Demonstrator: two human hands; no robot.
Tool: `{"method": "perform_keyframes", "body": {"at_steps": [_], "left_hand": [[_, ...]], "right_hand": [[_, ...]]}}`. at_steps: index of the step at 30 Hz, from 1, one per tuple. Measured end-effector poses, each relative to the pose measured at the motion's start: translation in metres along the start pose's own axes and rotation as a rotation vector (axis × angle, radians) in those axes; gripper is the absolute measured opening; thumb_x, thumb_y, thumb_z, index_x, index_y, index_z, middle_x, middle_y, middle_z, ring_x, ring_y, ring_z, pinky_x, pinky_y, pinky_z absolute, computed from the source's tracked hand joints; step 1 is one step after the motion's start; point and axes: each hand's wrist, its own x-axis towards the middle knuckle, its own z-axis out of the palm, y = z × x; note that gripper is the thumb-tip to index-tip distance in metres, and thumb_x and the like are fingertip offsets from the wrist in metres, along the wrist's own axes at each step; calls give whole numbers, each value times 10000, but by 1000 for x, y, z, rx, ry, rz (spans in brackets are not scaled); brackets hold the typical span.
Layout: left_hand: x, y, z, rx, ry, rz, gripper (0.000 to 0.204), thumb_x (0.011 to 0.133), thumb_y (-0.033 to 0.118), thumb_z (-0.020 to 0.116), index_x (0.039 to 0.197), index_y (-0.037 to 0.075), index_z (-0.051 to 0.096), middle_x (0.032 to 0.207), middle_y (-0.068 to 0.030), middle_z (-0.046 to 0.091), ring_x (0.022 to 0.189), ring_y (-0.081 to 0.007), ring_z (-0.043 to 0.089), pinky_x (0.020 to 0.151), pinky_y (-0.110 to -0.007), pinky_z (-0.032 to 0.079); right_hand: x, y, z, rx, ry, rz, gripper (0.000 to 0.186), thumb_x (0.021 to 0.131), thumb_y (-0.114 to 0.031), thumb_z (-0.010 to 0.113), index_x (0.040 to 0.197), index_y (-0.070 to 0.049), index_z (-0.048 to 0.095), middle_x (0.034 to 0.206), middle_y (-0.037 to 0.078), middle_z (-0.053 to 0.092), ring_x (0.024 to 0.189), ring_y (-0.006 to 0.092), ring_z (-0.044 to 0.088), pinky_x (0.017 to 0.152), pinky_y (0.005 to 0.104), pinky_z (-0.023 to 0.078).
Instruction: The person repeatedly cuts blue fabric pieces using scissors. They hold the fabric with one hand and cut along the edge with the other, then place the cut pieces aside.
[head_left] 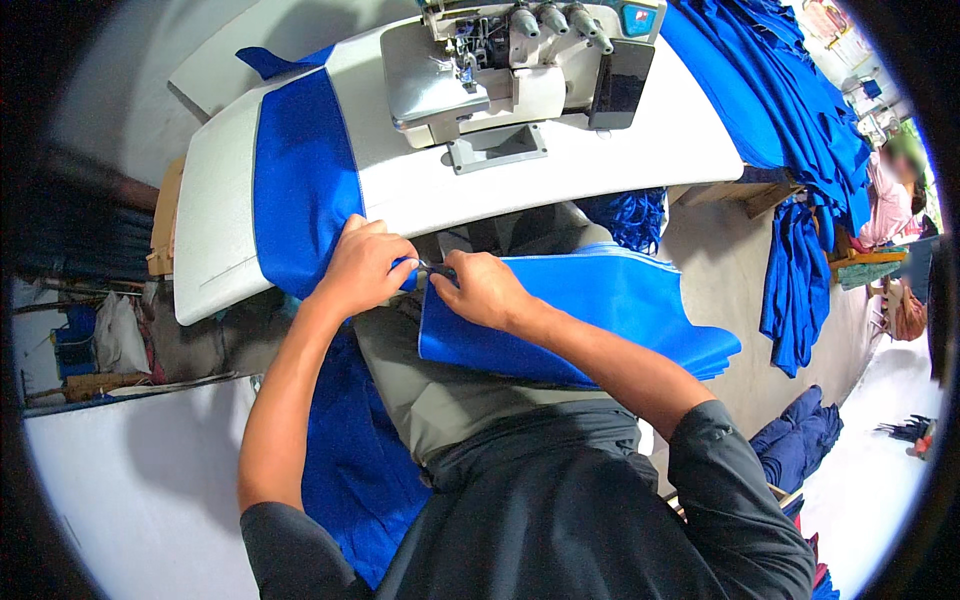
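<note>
My left hand [368, 262] pinches the edge of a long blue fabric strip [305, 185], which runs over the white machine table [215, 215] and hangs off its front edge. Close beside it, my right hand [482, 290] is closed on small dark thread snips [434, 268], mostly hidden by the fingers. Their tip reaches the fabric edge at my left fingertips. A stack of blue fabric pieces [570, 310] with pale stitched edges lies across my lap, under my right hand and forearm. More blue fabric [355, 450] hangs down by my left leg.
An overlock sewing machine [530, 85] stands on the table ahead. Blue fabric [770, 110] is heaped at the far right, with a blue piece [795, 290] hanging below. A white surface [140, 480] lies at left. A person in pink [888, 200] is at the far right.
</note>
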Motion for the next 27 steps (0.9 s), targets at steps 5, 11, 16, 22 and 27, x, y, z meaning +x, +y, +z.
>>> {"method": "perform_keyframes", "body": {"at_steps": [5, 11, 16, 22, 27], "left_hand": [[0, 2, -1, 9, -12, -10, 131, 881, 235, 719, 873, 120, 781, 884, -49, 750, 902, -247, 631, 869, -420, 399], [0, 1, -1, -17, -31, -18, 141, 889, 241, 720, 886, 116, 784, 902, -51, 754, 902, -252, 632, 873, -419, 401], [-13, -7, -6, -59, 15, -75, 156, 887, 245, 747, 931, 101, 790, 940, -85, 756, 937, -291, 638, 918, -422, 441], [-51, 13, -75, -69, 320, -257, 108, 922, 116, 702, 937, 9, 705, 959, -157, 700, 980, -335, 650, 909, -429, 509], [-32, 89, -122, -122, 456, -81, 45, 918, 56, 691, 938, 21, 673, 883, -135, 685, 789, -307, 660, 742, -397, 531]], "right_hand": [[4, -3, 3, -14, -41, 24, 365, 958, -329, 640, 929, 32, 682, 866, 299, 717, 850, 487, 709, 811, 568, 566], [6, 0, 6, -70, -158, 33, 369, 980, -329, 623, 960, 29, 710, 886, 285, 722, 870, 478, 710, 807, 552, 566], [-21, 15, -16, 147, -335, -52, 463, 1011, -417, 645, 968, 41, 703, 874, 270, 717, 798, 415, 705, 759, 500, 544], [-93, 30, -98, 396, -92, 250, 412, 1034, -378, 666, 934, 14, 745, 684, 111, 608, 664, 164, 536, 649, 402, 490], [-95, -10, -140, 606, 64, -196, 334, 983, -280, 730, 1146, 10, 755, 1145, 155, 722, 1090, 232, 667, 971, 369, 517]]}}
